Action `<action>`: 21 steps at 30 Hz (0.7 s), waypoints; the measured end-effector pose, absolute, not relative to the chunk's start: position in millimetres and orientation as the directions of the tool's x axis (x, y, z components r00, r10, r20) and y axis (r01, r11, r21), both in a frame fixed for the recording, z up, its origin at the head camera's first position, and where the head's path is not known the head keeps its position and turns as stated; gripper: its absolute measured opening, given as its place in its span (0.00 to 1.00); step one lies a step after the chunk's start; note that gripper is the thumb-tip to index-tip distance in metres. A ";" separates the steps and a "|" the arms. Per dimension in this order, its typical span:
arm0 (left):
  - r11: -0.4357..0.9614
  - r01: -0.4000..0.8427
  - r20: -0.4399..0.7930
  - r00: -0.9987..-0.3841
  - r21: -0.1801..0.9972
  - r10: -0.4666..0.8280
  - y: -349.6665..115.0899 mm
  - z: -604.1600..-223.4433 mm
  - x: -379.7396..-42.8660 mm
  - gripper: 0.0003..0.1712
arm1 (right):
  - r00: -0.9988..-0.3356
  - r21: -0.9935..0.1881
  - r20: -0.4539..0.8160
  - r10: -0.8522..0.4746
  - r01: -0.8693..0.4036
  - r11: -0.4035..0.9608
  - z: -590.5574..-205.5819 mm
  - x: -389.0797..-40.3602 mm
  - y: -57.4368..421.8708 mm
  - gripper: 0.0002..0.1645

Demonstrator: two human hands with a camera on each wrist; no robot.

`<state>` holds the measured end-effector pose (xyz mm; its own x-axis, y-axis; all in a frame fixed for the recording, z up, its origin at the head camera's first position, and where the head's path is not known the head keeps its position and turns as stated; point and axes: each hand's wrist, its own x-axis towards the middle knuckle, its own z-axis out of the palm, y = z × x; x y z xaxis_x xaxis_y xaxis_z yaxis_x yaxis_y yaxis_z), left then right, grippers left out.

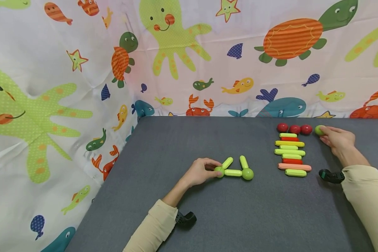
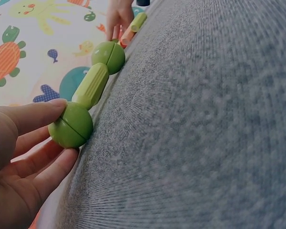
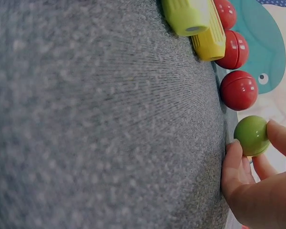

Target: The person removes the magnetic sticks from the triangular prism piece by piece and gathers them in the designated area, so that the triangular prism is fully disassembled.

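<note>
My left hand [image 1: 201, 172] pinches a green ball [image 2: 71, 125] at the left end of a joined piece on the grey table. From that ball a short green rod [image 1: 228, 162] slants up, and another green rod [image 1: 233, 173] runs right to a second green ball [image 1: 247, 174]. A third green rod [image 1: 244, 162] stands off that second ball, pointing away from me. At the far right, my right hand [image 1: 338, 140] holds a loose green ball [image 3: 252, 135] between thumb and fingers. Beside it sits a row of red balls [image 1: 294, 129].
A column of rods lies left of my right hand, with yellow [image 1: 289, 143], salmon [image 1: 294, 167], red and green ones. A white curtain [image 1: 182, 94] printed with sea animals hangs along the table's back and left. Dark wrist devices [image 1: 186, 219] sit at both cuffs.
</note>
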<state>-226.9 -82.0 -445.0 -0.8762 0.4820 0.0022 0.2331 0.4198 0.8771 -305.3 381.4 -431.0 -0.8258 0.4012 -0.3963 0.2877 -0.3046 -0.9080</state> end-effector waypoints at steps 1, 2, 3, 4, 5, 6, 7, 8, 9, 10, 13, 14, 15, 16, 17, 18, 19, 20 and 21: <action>0.422 0.232 0.001 -0.877 0.877 0.481 -81.5 -444.7 -226.6 0.17 | -0.824 -0.910 -0.394 0.407 0.290 -0.295 -430.7 -305.6 381.1 0.12; 0.423 0.231 0.000 -0.878 0.876 0.479 -81.0 -443.8 -225.9 0.17 | -0.821 -0.913 -0.394 0.414 0.295 -0.283 -430.4 -305.9 380.7 0.11; 0.425 0.229 -0.002 -0.878 0.876 0.478 -80.4 -442.3 -224.8 0.17 | -0.817 -0.913 -0.395 0.421 0.299 -0.276 -430.2 -306.2 380.2 0.10; 0.424 0.229 -0.002 -0.878 0.876 0.479 -79.8 -439.8 -223.3 0.18 | -0.812 -0.914 -0.396 0.428 0.307 -0.264 -429.9 -306.8 379.7 0.10; 0.421 0.229 -0.002 -0.877 0.877 0.481 -79.3 -435.1 -221.0 0.17 | -0.807 -0.915 -0.399 0.436 0.315 -0.253 -429.5 -307.4 379.1 0.11; 0.417 0.231 0.001 -0.875 0.879 0.484 -78.7 -429.8 -218.4 0.17 | -0.799 -0.914 -0.403 0.446 0.327 -0.239 -429.1 -308.1 378.5 0.12; 0.413 0.232 0.001 -0.873 0.881 0.488 -78.3 -424.8 -215.8 0.17 | -0.792 -0.914 -0.406 0.456 0.337 -0.227 -428.8 -309.0 377.9 0.13; 0.410 0.232 0.001 -0.871 0.882 0.491 -77.9 -419.3 -213.2 0.17 | -0.784 -0.912 -0.410 0.466 0.348 -0.216 -428.4 -309.9 377.4 0.13; 0.409 0.234 0.000 -0.869 0.882 0.495 -77.6 -414.1 -210.7 0.17 | -0.776 -0.910 -0.414 0.477 0.361 -0.202 -427.9 -310.7 376.8 0.12; 0.406 0.235 0.002 -0.867 0.883 0.498 -77.5 -409.4 -208.4 0.17 | -0.767 -0.908 -0.417 0.487 0.375 -0.187 -427.4 -311.4 376.1 0.11; 0.403 0.234 0.001 -0.866 0.885 0.500 -77.3 -403.5 -204.9 0.17 | -0.748 -0.902 -0.422 0.512 0.403 -0.154 -425.8 -312.7 374.6 0.09; 0.403 0.234 0.001 -0.866 0.885 0.500 -77.3 -402.2 -204.2 0.17 | -0.745 -0.900 -0.422 0.517 0.411 -0.144 -425.3 -312.8 374.2 0.09; 0.404 0.234 0.002 -0.867 0.884 0.499 -77.2 -401.7 -203.8 0.17 | -0.743 -0.899 -0.421 0.520 0.416 -0.134 -424.6 -312.8 373.7 0.08; 0.403 0.234 0.003 -0.867 0.885 0.498 -77.2 -401.5 -203.7 0.17 | -0.742 -0.899 -0.421 0.521 0.418 -0.131 -424.0 -312.6 373.5 0.08; 0.404 0.234 0.002 -0.867 0.885 0.497 -77.2 -401.5 -203.7 0.17 | -0.743 -0.899 -0.421 0.520 0.417 -0.132 -423.3 -312.4 373.3 0.07; 0.405 0.233 0.001 -0.867 0.884 0.498 -77.1 -401.4 -203.8 0.17 | -0.743 -0.898 -0.423 0.519 0.420 -0.132 -422.5 -312.1 373.1 0.07; 0.407 0.234 0.001 -0.867 0.883 0.498 -77.1 -401.3 -203.9 0.17 | -0.743 -0.898 -0.424 0.517 0.421 -0.131 -421.8 -311.8 373.0 0.06; 0.408 0.236 0.000 -0.866 0.882 0.500 -77.2 -401.1 -203.9 0.17 | -0.743 -0.897 -0.426 0.516 0.420 -0.137 -421.1 -311.5 373.0 0.06; 0.410 0.237 0.001 -0.866 0.881 0.500 -77.2 -401.0 -204.0 0.17 | -0.743 -0.897 -0.428 0.515 0.417 -0.146 -420.3 -311.1 372.7 0.06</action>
